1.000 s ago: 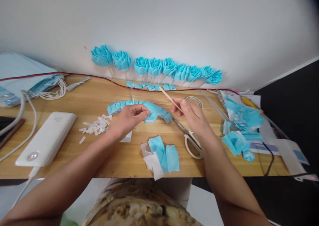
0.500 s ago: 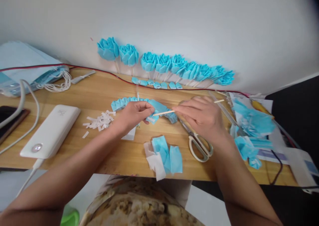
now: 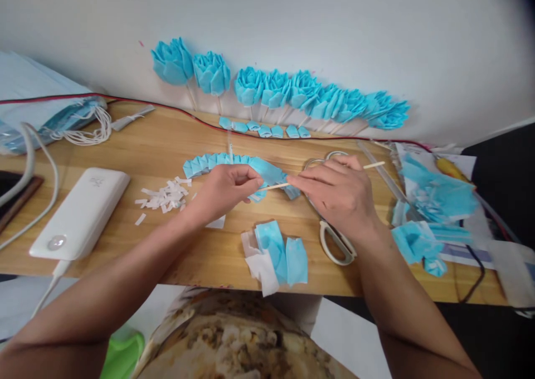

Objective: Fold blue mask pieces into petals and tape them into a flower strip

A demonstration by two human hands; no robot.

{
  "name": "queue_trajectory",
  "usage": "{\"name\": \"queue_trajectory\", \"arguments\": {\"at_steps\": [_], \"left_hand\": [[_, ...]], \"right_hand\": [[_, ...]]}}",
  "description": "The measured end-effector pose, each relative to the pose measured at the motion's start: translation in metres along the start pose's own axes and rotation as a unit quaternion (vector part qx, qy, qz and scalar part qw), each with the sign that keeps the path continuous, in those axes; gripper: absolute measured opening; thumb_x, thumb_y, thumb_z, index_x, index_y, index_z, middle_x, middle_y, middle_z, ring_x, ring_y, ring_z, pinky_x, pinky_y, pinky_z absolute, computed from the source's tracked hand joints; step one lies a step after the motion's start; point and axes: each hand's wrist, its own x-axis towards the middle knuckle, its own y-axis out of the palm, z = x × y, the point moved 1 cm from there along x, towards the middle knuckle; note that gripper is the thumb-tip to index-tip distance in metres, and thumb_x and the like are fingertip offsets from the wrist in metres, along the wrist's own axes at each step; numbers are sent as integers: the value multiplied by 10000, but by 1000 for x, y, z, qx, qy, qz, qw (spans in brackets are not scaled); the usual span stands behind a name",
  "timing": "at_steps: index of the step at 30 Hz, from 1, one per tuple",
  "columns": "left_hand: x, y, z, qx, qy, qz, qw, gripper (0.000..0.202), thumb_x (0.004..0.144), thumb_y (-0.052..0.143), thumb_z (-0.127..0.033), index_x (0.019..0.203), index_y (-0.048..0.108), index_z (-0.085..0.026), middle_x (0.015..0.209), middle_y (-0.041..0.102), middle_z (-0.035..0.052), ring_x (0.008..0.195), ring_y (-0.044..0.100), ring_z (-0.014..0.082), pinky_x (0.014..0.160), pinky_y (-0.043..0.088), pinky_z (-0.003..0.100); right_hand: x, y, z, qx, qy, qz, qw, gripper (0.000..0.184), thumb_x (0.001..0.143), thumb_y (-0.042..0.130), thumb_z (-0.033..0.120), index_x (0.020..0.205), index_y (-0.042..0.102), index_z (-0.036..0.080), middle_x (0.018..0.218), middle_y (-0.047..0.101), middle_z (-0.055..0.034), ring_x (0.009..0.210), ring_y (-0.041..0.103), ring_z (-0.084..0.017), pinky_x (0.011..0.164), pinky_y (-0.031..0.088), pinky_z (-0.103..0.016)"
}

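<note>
A pleated strip of blue paper [image 3: 217,163] lies curved on the wooden table [image 3: 167,150]. My left hand [image 3: 228,188] pinches its right part, fingers closed. My right hand [image 3: 338,192] holds a thin wooden stick [image 3: 276,186] lying nearly level, its left tip meeting the paper at my left fingers and its other end poking out past my knuckles. White-handled scissors [image 3: 336,239] lie partly under my right hand. Cut blue and white paper pieces [image 3: 276,256] sit at the table's near edge.
Several finished blue paper flowers [image 3: 276,86] on sticks lean on the wall, small folded blue bits [image 3: 263,128] before them. A white power bank [image 3: 81,212] with cable, white scraps [image 3: 163,198] and a stack of masks [image 3: 62,120] lie left. Blue paper clutter [image 3: 434,206] fills the right.
My right hand swung the stick down from a raised slant to nearly level and brought its tip to the paper at my left fingers. The camera tilted slightly.
</note>
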Motion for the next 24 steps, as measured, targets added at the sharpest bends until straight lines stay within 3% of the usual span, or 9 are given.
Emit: {"name": "queue_trajectory", "arguments": {"at_steps": [5,10,15,18,24], "left_hand": [[0,2,2,17,11,-4,1000,231,785,656,-366,702,675,-152,625,616,-11,587,580,117,575,524,236],[0,-1,3,13,20,2,1000,261,808,655,-398,732,682,-150,652,633,-5,587,606,122,576,524,236],[0,-8,3,-1,6,51,999,339,844,650,-464,998,734,-174,803,714,18,627,668,144,630,537,268],[1,-8,2,-23,4,70,997,379,797,704,-395,1109,715,-180,768,709,13,635,656,147,648,548,279],[2,-2,4,-38,3,74,996,364,764,700,-283,1107,706,-162,700,695,0,675,646,144,665,541,266]], "right_hand": [[-1,3,2,23,7,22,999,287,1021,481,218,1006,750,316,936,784,7,823,650,-170,829,373,-399],[-2,2,3,-15,-46,-38,998,221,990,552,184,1013,745,289,914,779,14,815,642,-159,829,379,-381],[-1,0,2,-36,-55,-77,995,185,971,591,168,961,743,272,871,781,28,771,636,-148,812,382,-373],[-1,0,2,-52,-46,-61,996,209,985,570,178,954,743,291,877,785,45,770,638,-139,819,378,-366],[-2,0,4,-41,-57,-63,996,189,982,579,187,986,734,294,903,784,60,797,638,-137,842,375,-361]]}}
